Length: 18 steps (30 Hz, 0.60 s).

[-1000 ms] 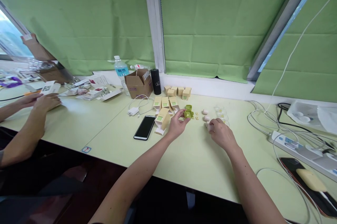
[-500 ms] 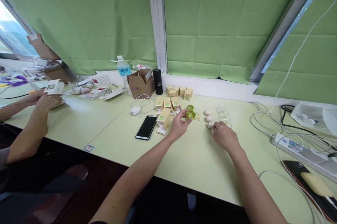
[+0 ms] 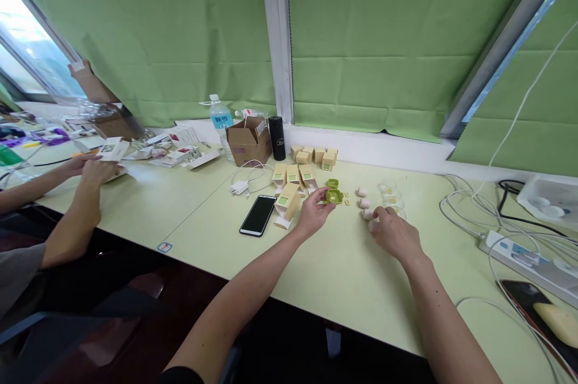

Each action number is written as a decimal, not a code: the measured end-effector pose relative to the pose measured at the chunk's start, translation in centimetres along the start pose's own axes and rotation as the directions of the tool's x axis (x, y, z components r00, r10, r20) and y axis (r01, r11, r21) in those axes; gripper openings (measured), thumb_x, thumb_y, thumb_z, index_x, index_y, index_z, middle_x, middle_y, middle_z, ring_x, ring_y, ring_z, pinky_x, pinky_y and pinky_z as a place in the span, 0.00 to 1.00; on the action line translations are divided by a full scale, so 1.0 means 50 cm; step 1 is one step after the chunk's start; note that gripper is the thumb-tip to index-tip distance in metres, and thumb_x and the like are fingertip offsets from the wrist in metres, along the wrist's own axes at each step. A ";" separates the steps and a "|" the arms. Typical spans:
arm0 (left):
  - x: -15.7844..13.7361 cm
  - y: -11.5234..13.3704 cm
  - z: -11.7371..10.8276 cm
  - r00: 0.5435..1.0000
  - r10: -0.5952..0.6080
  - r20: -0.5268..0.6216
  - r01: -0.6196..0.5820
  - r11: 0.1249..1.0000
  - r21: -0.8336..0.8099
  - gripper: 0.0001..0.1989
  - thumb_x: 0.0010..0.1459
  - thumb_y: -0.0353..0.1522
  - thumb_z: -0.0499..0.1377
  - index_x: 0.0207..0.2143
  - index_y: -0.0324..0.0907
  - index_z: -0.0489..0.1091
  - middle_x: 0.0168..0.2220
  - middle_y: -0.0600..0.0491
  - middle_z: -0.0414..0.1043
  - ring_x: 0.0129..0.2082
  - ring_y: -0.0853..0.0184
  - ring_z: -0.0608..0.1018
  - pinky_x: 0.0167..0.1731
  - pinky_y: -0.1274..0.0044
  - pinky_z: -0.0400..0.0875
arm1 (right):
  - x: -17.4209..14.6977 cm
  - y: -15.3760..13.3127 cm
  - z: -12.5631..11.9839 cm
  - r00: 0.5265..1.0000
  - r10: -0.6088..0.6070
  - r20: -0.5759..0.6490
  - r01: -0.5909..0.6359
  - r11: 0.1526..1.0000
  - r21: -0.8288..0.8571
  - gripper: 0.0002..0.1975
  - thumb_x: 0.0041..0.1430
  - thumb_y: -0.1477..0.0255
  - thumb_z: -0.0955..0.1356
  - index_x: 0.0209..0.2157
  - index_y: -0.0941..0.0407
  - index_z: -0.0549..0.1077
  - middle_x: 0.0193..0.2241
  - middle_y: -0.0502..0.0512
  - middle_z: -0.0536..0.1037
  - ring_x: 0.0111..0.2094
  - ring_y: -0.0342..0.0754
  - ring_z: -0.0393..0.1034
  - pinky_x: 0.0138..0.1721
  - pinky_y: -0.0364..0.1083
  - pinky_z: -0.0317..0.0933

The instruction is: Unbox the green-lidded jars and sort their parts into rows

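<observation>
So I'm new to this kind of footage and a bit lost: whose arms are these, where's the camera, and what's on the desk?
The camera sits on a person's head, looking down at their own bare arms. Their left hand has a small green case in its grip. Their right hand rests on small pink pieces on the pale green table. Nearby lie tan cartons, a black phone and a brown cardboard box. The arms at far left, one hand by white packets, belong to another person.
</observation>
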<state>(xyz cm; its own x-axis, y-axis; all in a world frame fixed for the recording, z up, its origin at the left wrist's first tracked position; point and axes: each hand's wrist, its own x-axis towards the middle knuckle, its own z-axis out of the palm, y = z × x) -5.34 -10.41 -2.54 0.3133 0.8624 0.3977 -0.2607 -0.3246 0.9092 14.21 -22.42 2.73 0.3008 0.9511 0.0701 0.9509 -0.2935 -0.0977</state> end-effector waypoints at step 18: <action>0.007 0.005 0.007 0.991 -0.117 0.070 0.126 0.981 -0.146 0.29 0.46 0.31 0.74 0.52 0.39 0.75 0.51 0.44 0.80 0.51 0.59 0.81 0.58 0.62 0.73 | 0.003 -0.030 0.000 0.819 -0.201 -0.538 0.353 0.915 0.195 0.12 0.68 0.72 0.63 0.42 0.51 0.79 0.42 0.58 0.78 0.44 0.53 0.70 0.36 0.49 0.62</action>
<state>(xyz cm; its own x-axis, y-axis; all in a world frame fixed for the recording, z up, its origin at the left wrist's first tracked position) -4.97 -10.31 -2.13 0.4050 0.8649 0.2966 -0.3500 -0.1530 0.9242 12.83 -21.84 2.89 0.0942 0.7859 0.6112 0.9622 0.0857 -0.2585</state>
